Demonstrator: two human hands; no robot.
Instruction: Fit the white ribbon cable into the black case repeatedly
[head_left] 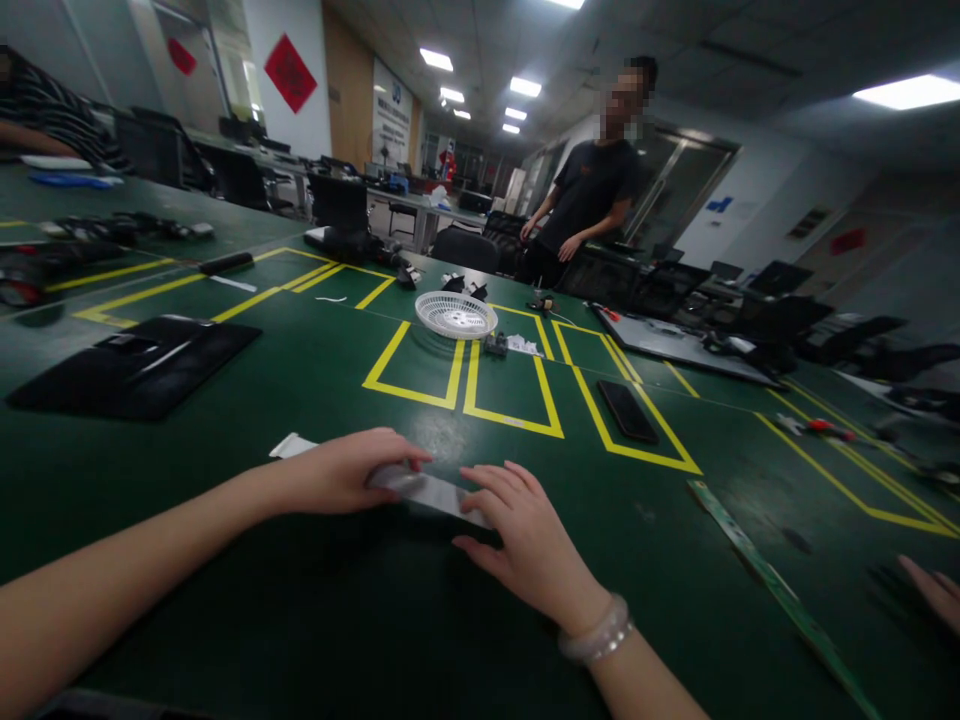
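Observation:
A translucent greyish plastic strip (439, 492) stretches between my two hands, low over the green tabletop. Its left end is pinched between the thumb and fingers of my left hand (341, 470). Over its right end lie the spread fingers of my right hand (525, 530), with the thumb held apart below it. Motion blur hides the strip's exact kind. Partly covered by my left wrist, a small white piece (292, 445) lies on the table. A pale beaded bracelet (600, 632) circles my right wrist.
Yellow tape outlines mark the green table (330, 345). On it lie a white round grille (456, 315), a black phone (628, 410), a black flat panel (135, 365) and a long green strip (776, 585). Another person's hand (930, 590) shows at right; a person (592, 190) stands beyond.

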